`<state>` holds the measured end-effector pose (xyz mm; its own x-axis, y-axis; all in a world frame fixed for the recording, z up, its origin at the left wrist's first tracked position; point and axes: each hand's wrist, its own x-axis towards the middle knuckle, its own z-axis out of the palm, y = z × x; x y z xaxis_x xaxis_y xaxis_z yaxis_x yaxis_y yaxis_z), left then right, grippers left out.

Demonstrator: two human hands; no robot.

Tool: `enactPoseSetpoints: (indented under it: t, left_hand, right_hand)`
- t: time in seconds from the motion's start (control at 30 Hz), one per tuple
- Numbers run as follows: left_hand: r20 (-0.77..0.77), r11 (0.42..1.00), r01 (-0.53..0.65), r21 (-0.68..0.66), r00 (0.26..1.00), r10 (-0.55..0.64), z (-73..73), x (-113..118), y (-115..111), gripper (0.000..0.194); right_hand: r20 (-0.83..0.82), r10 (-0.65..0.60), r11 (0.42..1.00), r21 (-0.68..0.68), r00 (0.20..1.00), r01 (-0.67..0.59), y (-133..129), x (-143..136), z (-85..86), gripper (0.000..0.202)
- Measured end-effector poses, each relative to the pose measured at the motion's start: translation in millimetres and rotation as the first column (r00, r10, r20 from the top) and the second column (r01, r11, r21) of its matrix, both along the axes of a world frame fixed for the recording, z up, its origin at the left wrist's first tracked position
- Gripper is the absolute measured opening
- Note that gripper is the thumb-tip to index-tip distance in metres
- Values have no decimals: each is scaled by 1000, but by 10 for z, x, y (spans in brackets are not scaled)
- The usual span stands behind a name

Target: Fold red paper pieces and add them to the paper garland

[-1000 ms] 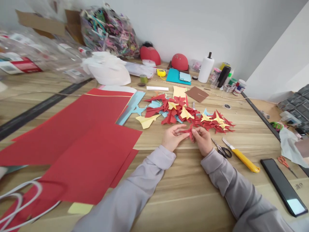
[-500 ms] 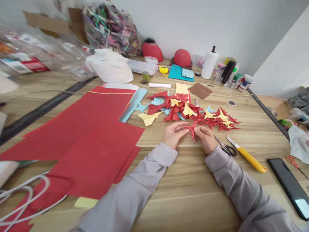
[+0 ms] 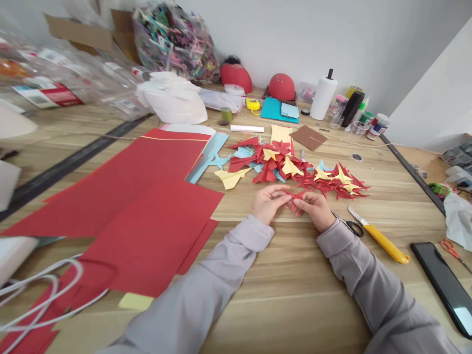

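Note:
Between my two hands is a small folded red paper star point(image 3: 296, 195), partly covered by the fingers. My left hand point(image 3: 269, 202) pinches its left side with thumb and fingers. On the other side, my right hand point(image 3: 315, 208) grips the star's right part, thumb on top. Just beyond the hands lies a pile of folded paper shapes point(image 3: 266, 167), mostly red with some yellow and light blue. A second cluster of red and yellow paper stars point(image 3: 341, 181) spreads to the right of it. Black-handled scissors point(image 3: 354, 227) rest close to my right wrist, partly hidden by it.
Large red paper sheets point(image 3: 155, 231) cover the left of the table. A yellow utility knife point(image 3: 383, 241) and a black phone point(image 3: 440, 285) lie at right. White cables point(image 3: 70, 280) loop at lower left. Along the back stand a white roll point(image 3: 323, 97) and a teal paper stack point(image 3: 273, 110).
The red star has turned and flattened between my fingers, so fewer of its points show. Both hands stay close together around it. The view has shifted slightly.

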<state>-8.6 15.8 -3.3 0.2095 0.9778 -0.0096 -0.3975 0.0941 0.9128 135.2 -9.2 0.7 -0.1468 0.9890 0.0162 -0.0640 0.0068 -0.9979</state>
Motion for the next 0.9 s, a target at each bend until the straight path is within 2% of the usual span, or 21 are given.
enactPoseSetpoints:
  t: [0.33,0.5,0.6,0.77,0.9]
  left_hand:
    - [-20,1000,4,31,1000,-4,-8,3,3,32]
    - [-14,995,-95,23,995,95,-25,2,18,32]
    - [-2,988,-153,4,988,153,-45,0,34,30]
    - [-50,995,-79,65,995,83,-32,0,19,27]
    - [-90,997,-2,83,996,9,-4,1,-3,25]
  right_hand:
    - [-10,7,999,-42,1000,-7,-10,13,12,30]
    - [-157,-64,998,-39,986,58,-11,6,-11,23]
    - [-189,-103,994,17,977,108,-12,-11,-21,35]
    - [-97,-129,989,59,987,135,-9,-24,-28,23]
    - [-132,-140,989,34,981,145,-8,-15,-29,21]
